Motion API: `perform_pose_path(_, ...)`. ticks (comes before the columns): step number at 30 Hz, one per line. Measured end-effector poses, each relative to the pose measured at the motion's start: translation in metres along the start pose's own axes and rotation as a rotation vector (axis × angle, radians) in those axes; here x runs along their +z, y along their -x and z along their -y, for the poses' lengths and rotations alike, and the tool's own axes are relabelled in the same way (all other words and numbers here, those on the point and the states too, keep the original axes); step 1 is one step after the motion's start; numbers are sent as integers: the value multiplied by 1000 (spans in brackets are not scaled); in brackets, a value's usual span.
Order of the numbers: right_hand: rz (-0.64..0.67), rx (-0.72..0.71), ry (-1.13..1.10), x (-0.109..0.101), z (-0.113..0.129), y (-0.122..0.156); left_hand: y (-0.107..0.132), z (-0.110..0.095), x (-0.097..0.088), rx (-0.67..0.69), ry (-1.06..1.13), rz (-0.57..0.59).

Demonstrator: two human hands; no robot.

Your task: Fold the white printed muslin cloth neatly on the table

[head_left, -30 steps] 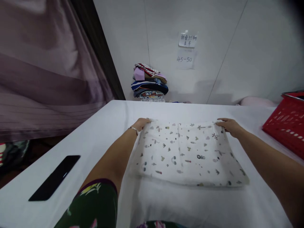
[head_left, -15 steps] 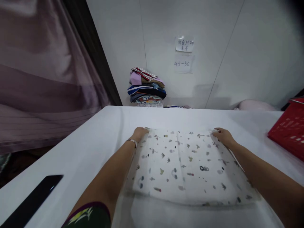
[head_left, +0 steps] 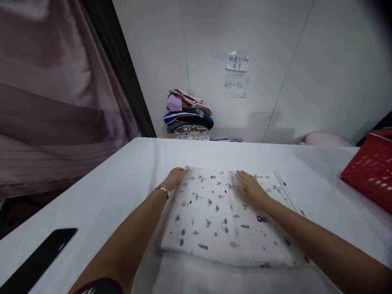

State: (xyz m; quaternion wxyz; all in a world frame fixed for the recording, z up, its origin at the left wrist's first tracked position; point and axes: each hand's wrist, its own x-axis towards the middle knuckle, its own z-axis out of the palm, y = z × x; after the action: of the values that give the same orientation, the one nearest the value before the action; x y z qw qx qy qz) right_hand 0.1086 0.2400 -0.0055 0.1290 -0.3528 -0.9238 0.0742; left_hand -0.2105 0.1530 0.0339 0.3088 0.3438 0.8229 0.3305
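Observation:
A white printed cloth [head_left: 211, 220], folded into layers, lies flat on the white table [head_left: 116, 196]. Small grey, green and brown motifs of plants and animals cover it, and a crease runs down its middle. At the far left corner, my left hand [head_left: 177, 176] has its fingers closed on the cloth's edge. My right hand [head_left: 249, 190] rests palm down on the far part of the cloth, just right of the crease, fingers stretched out. The right forearm hides part of the cloth's right side.
A black phone-like slab [head_left: 39, 261] lies at the table's near left. Several folded fabrics form a pile [head_left: 190, 116] beyond the far edge. A red basket [head_left: 372, 167] stands at right. Pink drapery [head_left: 61, 102] hangs at left, and paper notes [head_left: 235, 73] are on the wall.
My right hand has let go of the far right corner and moved left onto the cloth near the crease. The cloth now lies flatter; my left hand stays at its corner.

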Motion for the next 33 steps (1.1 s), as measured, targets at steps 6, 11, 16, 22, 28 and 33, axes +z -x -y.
perform_pose_path(6, 130, 8, 40, 19, 23, -16, 42, 22, -20, -57, 17, 103)
perform_pose_path(11, 151, 30, 17, 17, 23, -8, 81, 47, -26, 0, -18, 134)
perform_pose_path(16, 132, 24, 39, 21, 37, 15, 110, 73, -24, 19, 0, 136)
perform_pose_path(22, 129, 32, -23, 17, 46, 32, 138, 87, -20, 27, -8, 145)
perform_pose_path(28, 155, 23, -31, 7, 46, 69, 169, 95, -18, 72, -106, 95)
perform_pose_path(33, 172, 48, -32, -11, 37, 110, 177, 105, -15, 143, -188, 24)
